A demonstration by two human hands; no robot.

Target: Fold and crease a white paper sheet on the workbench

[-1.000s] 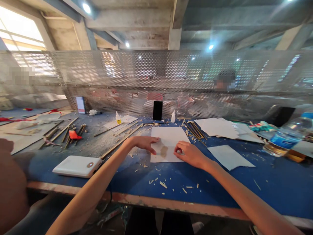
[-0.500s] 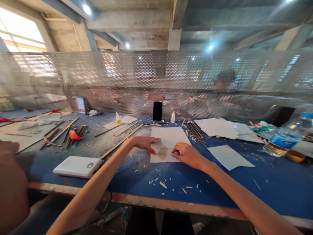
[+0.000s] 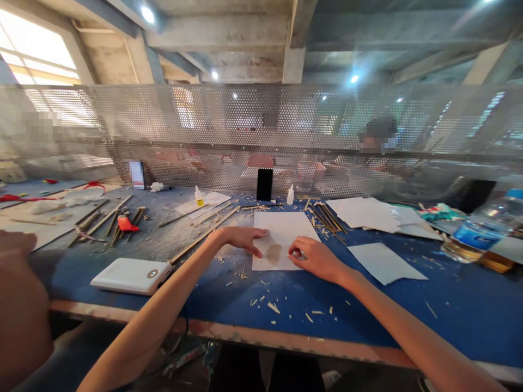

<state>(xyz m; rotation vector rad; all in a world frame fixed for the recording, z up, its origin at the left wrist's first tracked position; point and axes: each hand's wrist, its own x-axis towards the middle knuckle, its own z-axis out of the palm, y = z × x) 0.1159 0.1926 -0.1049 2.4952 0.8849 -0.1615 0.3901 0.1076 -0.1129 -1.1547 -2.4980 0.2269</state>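
Note:
A white sheet of paper (image 3: 286, 226) lies on the blue table in front of me, with a brownish patch (image 3: 273, 252) on it. My left hand (image 3: 244, 239) reaches over the sheet's left edge, thumb and fingers apart and nothing between them. On the other side of the patch, my right hand (image 3: 308, 253) rests at the sheet's right part. Its fingers are curled in with thumb and forefinger close together, and whatever they may pinch is too small or hidden to see.
Left stand a white power bank (image 3: 129, 275), a red clip-like item (image 3: 126, 223) and thin sticks. A phone (image 3: 264, 185) and glue bottles (image 3: 290, 195) stand at the back. Right lie stacked paper (image 3: 359, 214), a loose sheet (image 3: 386, 262) and a water bottle (image 3: 474, 237). Another person's arm (image 3: 20, 299) shows at left.

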